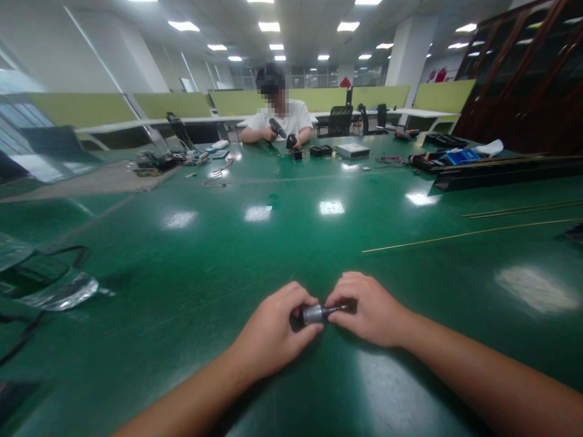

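Both hands are on it, low centre of the frame: left hand (277,331) grips the grey cylinder (313,314), right hand (371,309) pinches the dark shaft (336,309), looks like, bit blurry. Bench (218,255) underneath. Next move just needs both ends kept in line.

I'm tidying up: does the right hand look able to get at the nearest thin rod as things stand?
Probably yes: the thin rod has its near end just beyond the right hand, nothing visible between. That hand's grip on the narrow end of the metal piece would likely have to open first.
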`<action>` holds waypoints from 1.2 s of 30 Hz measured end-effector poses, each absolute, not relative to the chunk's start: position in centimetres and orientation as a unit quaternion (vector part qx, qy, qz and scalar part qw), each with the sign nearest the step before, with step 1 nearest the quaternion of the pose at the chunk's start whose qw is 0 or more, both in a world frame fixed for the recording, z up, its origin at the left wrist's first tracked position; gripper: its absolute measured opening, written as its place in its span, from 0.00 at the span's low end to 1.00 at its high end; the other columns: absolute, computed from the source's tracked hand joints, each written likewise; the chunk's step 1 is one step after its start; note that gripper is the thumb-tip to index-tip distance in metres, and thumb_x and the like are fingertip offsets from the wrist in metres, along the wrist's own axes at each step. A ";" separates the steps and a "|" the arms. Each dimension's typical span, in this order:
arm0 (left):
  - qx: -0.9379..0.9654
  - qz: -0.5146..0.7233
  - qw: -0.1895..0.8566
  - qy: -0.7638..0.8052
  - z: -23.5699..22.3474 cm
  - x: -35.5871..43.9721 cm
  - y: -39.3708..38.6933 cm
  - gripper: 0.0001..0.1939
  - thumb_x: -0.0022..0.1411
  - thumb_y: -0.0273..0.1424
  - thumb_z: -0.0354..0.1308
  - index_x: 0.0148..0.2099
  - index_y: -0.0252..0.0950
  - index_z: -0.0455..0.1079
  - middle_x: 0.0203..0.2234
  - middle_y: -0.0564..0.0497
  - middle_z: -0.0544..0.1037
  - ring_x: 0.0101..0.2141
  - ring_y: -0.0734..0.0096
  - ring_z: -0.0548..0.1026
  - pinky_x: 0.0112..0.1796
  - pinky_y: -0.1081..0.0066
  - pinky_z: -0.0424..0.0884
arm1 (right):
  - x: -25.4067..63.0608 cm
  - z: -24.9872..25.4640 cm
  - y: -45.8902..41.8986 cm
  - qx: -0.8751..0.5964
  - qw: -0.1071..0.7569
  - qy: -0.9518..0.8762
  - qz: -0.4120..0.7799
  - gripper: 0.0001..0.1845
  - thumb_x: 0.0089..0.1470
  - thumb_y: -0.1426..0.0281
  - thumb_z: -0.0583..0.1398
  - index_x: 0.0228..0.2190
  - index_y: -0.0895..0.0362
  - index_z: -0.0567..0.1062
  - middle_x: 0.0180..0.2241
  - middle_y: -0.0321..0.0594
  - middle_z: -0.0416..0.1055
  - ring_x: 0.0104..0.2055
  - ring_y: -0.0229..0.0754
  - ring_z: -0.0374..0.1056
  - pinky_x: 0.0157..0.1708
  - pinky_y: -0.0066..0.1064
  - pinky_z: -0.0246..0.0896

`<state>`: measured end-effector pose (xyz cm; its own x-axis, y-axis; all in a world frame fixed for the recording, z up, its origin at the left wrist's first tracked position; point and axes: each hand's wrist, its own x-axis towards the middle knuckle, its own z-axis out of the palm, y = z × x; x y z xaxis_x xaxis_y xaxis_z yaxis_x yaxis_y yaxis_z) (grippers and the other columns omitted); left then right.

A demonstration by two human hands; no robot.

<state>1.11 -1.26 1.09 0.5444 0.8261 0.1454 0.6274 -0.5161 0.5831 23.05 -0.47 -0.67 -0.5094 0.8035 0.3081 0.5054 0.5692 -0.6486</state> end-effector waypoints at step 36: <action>0.849 0.210 0.244 0.420 1.4 0.6 -0.9 0.08 0.55 0.25 0.63 0.38 0.36 0.69 0.30 0.53 0.70 0.33 0.69 0.69 0.34 0.71 0.63 | 23.3 -0.7 -0.5 -0.408 0.306 -0.827 0.238 0.05 0.48 0.76 0.65 0.30 0.56 0.77 0.29 0.36 0.74 0.35 0.41 0.66 0.40 0.35 0.57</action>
<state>0.62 -0.87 1.44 0.5595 0.8148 0.1521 0.6100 -0.5290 0.5900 23.28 -0.53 -0.73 -0.4805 0.8197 0.3118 0.5284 0.5543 -0.6431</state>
